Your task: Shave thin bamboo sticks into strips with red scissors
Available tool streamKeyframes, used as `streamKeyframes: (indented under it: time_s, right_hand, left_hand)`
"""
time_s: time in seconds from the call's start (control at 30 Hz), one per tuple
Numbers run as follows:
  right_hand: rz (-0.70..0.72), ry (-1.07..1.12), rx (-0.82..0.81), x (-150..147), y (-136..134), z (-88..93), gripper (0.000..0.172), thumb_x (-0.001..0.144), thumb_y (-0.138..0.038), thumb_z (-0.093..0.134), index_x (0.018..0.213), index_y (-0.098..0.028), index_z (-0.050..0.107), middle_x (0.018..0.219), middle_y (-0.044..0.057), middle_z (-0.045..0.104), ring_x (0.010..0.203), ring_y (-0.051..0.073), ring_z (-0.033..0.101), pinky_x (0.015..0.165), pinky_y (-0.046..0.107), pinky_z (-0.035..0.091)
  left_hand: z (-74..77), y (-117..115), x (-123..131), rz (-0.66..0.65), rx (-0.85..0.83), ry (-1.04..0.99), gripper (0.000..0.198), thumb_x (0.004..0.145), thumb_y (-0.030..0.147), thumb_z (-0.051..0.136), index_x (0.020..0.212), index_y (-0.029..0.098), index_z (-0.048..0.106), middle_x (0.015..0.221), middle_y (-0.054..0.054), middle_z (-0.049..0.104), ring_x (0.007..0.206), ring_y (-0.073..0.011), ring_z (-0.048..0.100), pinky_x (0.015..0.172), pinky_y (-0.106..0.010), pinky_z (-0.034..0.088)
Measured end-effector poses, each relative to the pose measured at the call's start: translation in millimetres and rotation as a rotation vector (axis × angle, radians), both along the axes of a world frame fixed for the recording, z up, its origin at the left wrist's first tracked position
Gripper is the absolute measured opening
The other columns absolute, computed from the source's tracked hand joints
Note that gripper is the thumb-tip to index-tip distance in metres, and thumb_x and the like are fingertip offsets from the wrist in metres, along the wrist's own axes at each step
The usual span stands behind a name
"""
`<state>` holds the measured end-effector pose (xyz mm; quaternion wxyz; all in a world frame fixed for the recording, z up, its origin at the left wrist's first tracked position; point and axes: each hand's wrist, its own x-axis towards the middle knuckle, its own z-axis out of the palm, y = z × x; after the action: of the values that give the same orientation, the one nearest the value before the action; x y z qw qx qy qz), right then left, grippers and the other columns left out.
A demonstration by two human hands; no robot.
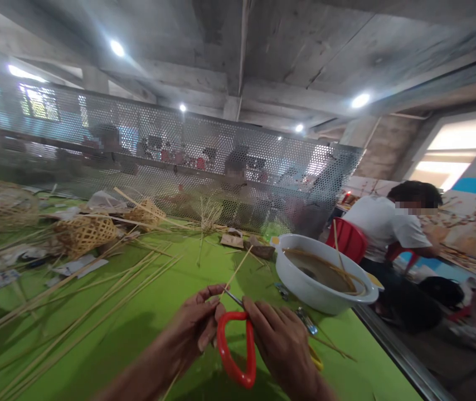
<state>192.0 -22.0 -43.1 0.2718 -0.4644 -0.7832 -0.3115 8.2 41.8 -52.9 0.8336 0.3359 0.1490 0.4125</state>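
So here the left hand (198, 326) has its fingers (213, 291) pinched narrow around a thin bamboo strip (238, 268), which runs up and away from the fingertips toward the far side of the green worktop (146, 312). The right hand (282, 342) is wrapped around the red-handled scissors (236, 348), red loop hanging just below and between both hands, and the blades poke out right at the left fingertips where the strip starts. I can't tell if the blades are apart or closed, too small and half hidden behind the fingers. My take on doing this bit well: keep the pinch as close to the blade as you safely can so the strip doesn't flex or twist, hold the strip straight across the blades, and cut in one clean squeeze, because bamboo likes to split along the grain if you nibble at it. Watch the left thumb, it sits really near the metal. Beyond the right-hand fingers there's a white basin (305, 287) of brownish water with strips soaking in it, and out past the left-hand fingers lie loose bamboo strips (96, 301) and a woven basket (85, 233).
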Motion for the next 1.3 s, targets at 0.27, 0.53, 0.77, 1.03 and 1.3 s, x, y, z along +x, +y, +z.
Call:
streamKeyframes:
  time_s: [0.27, 0.53, 0.77, 1.03, 1.3]
  right_hand:
    - [-0.042, 0.027, 0.025, 4.6, 1.8, 1.3, 0.036, 0.102, -0.026, 0.023, 0.115, -0.017, 0.055, 0.081, 0.005, 0.067, 0.064, 0.015, 0.06, 0.062, 0.029, 0.036]
    - [0.048, 0.269, -0.092, -0.6, 2.4, -5.4, 0.031, 0.099, -0.034, 0.034, 0.096, -0.021, 0.061, 0.074, 0.002, 0.068, 0.059, 0.015, 0.061, 0.057, 0.026, 0.039]
    - [0.055, 0.281, -0.141, 5.6, 4.6, -8.8, 0.027, 0.098, -0.032, 0.038, 0.087, -0.022, 0.061, 0.066, -0.001, 0.064, 0.054, 0.015, 0.056, 0.055, 0.026, 0.035]
    - [0.058, 0.242, -0.097, 5.2, 4.3, -3.8, 0.027, 0.098, -0.029, 0.035, 0.092, -0.02, 0.061, 0.069, 0.001, 0.065, 0.054, 0.014, 0.055, 0.055, 0.026, 0.033]
    - [0.04, 0.371, -0.132, 5.2, 4.5, -6.6, 0.028, 0.096, -0.032, 0.041, 0.082, -0.02, 0.061, 0.066, 0.001, 0.063, 0.056, 0.016, 0.055, 0.056, 0.026, 0.034]
  left_hand:
    - [-3.7, 1.0, 1.6, -0.056, 0.065, -0.054, 0.023, 0.083, 0.018, 0.06, 0.104, 0.012, 0.056, 0.055, 0.004, 0.061, 0.027, -0.0009, 0.039, 0.033, -0.013, 0.032]
    - [3.7, -2.2, -0.9, -0.008, 0.043, 0.052, 0.026, 0.081, 0.022, 0.062, 0.105, 0.015, 0.056, 0.054, 0.007, 0.058, 0.025, -0.0002, 0.03, 0.034, -0.015, 0.035]
    - [1.8, -2.4, -2.0, -0.029, 0.047, 0.075, 0.026, 0.081, 0.021, 0.06, 0.106, 0.015, 0.055, 0.057, 0.008, 0.058, 0.024, 0.0003, 0.029, 0.035, -0.016, 0.036]
    - [2.8, -3.0, -0.5, -0.025, 0.027, 0.078, 0.022, 0.082, 0.02, 0.058, 0.104, 0.015, 0.056, 0.055, 0.008, 0.057, 0.023, 0.0006, 0.028, 0.033, -0.015, 0.034]
    - [1.3, -3.2, -2.3, -0.035, 0.039, 0.089, 0.022, 0.084, 0.022, 0.058, 0.105, 0.015, 0.057, 0.052, 0.01, 0.05, 0.024, 0.0005, 0.025, 0.034, -0.015, 0.034]
